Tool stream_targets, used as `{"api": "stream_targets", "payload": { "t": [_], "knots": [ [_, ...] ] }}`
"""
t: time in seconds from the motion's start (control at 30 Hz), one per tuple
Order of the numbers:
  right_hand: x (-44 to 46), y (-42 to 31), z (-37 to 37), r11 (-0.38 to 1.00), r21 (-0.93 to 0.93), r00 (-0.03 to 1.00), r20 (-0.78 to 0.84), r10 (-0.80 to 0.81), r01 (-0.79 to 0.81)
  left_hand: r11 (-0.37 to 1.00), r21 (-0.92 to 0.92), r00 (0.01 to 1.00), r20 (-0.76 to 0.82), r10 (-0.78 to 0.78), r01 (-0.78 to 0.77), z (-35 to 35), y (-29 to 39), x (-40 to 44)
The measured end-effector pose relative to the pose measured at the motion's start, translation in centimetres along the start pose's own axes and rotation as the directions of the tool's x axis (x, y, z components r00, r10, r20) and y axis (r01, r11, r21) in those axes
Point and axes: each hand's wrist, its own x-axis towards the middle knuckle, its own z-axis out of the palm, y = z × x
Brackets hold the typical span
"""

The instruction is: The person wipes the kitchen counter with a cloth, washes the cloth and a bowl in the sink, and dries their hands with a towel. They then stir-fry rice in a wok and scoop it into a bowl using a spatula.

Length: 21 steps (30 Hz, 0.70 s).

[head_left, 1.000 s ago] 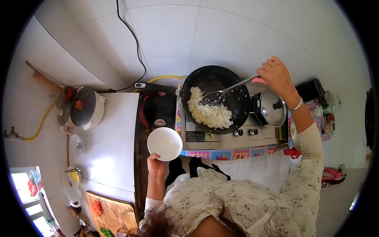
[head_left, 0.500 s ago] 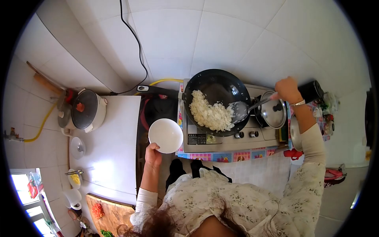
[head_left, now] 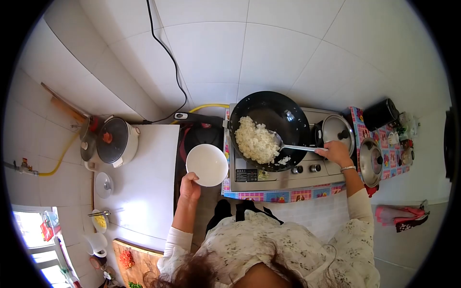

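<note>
My left hand (head_left: 190, 187) grips the rim of a white bowl (head_left: 207, 165), thumb over its edge; the bowl shows no food inside. It is held just left of the stove, level with the black wok (head_left: 293, 115). White rice (head_left: 256, 140) lies heaped in the left and lower part of the wok. In my right hand (head_left: 337, 153) is the handle of a metal spatula (head_left: 300, 148). The spatula's blade is pushed into the right side of the rice and is mostly hidden by it. A small clump of rice sits apart below the handle.
On the stove (head_left: 283, 181), a lidded pot (head_left: 337, 130) stands right of the wok. A metal lid (head_left: 370, 161) rests farther right. The left counter (head_left: 149, 192) holds a rice cooker (head_left: 115, 141), a glass lid (head_left: 103, 185) and a cutting board (head_left: 139, 261) with chopped red and green food.
My right hand has come down and left, lowering the spatula handle and driving the blade into the rice. The rice is now gathered more tightly at the left. The bowl stays in my left hand.
</note>
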Motion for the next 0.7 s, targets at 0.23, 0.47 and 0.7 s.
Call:
{"api": "stream_targets", "payload": {
  "t": [0.23, 0.47, 0.7],
  "knots": [
    [0.0, -2.6, 2.6, 0.997, 0.056, 0.998, -0.026, 0.054, -0.052, 0.999, -0.011, 0.999, 0.031, 0.043, -0.042, 0.0, 0.3, -0.5],
    [-0.4, -3.9, 3.3, 0.995, 0.083, 0.997, -0.041, 0.061, -0.058, 0.990, 0.087, 0.993, -0.022, 0.113, -0.110, 2.9, 2.4, -2.6],
    [-2.6, -3.7, 6.5, 0.933, 0.298, 0.979, 0.039, 0.199, -0.201, 0.986, 0.121, 0.993, -0.030, 0.116, -0.112, 5.4, 3.0, -2.5]
  ]
}}
